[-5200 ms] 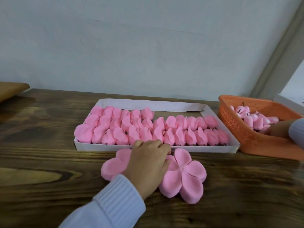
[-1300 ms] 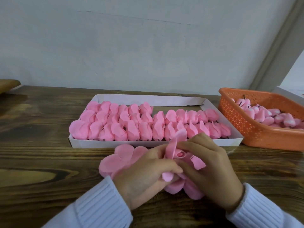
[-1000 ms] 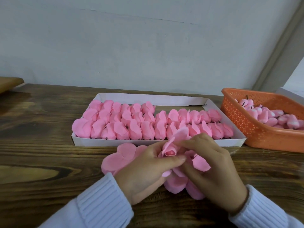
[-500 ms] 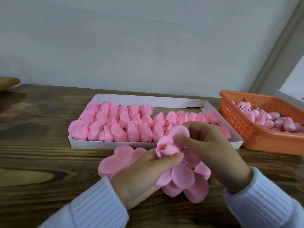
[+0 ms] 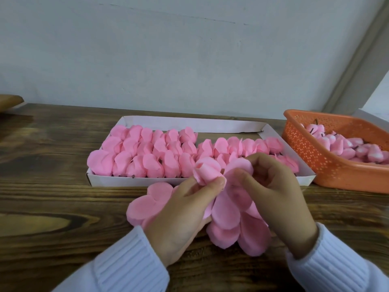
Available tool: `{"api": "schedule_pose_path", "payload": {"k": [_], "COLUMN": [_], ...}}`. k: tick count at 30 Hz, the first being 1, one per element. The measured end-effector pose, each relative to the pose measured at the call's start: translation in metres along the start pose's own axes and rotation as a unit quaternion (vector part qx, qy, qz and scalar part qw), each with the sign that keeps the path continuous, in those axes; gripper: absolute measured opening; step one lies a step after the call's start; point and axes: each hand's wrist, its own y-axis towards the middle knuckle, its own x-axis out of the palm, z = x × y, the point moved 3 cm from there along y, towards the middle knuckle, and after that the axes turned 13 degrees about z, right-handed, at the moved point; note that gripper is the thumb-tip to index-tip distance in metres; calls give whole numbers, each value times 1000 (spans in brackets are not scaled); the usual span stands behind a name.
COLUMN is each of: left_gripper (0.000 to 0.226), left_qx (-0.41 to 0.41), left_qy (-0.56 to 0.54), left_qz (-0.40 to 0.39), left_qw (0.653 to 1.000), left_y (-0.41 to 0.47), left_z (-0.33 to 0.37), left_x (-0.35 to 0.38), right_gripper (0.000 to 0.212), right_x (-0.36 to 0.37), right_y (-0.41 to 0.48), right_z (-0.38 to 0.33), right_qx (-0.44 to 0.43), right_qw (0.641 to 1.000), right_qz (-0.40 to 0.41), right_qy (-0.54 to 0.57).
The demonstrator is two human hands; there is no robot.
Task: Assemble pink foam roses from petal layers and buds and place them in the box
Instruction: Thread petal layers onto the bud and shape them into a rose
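Rose (image 5: 226, 216) mid-build over bench (image 5: 52, 186), just in front of box (image 5: 126, 182): left grip (image 5: 183, 209) pinches its bud (image 5: 207, 171), right grip (image 5: 277, 192) pinches one petal (image 5: 240, 167), fingers curled. One box, packed with finished roses (image 5: 151, 163), too overlapped to count. One orange basket (image 5: 315, 157) at right holds loose buds (image 5: 347, 148). Spare petals (image 5: 147, 205) lie under left grip.
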Motion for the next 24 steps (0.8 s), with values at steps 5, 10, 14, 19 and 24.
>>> {"api": "schedule_pose_path", "payload": {"k": [5, 10, 14, 19, 24], "left_gripper": [20, 21, 28, 17, 17], "left_qx": [69, 191, 227, 264, 296], "left_qy": [101, 258, 329, 345, 323], "left_qz": [10, 6, 6, -10, 42], "left_qw": [992, 947, 916, 901, 898], "left_y": [-3, -6, -8, -5, 10], "left_z": [6, 10, 12, 26, 46], "left_x": [-1, 0, 1, 6, 7], "right_gripper": [14, 9, 3, 14, 36], "right_x": [0, 0, 1, 0, -1], "right_y": [-4, -6, -7, -6, -2], "right_z": [-7, -14, -15, -13, -3], "right_qx": [-81, -153, -169, -152, -79], "right_qw": [996, 986, 984, 988, 989], "right_qz": [-11, 17, 2, -26, 0], "right_qy": [-17, -58, -62, 9, 126]}}
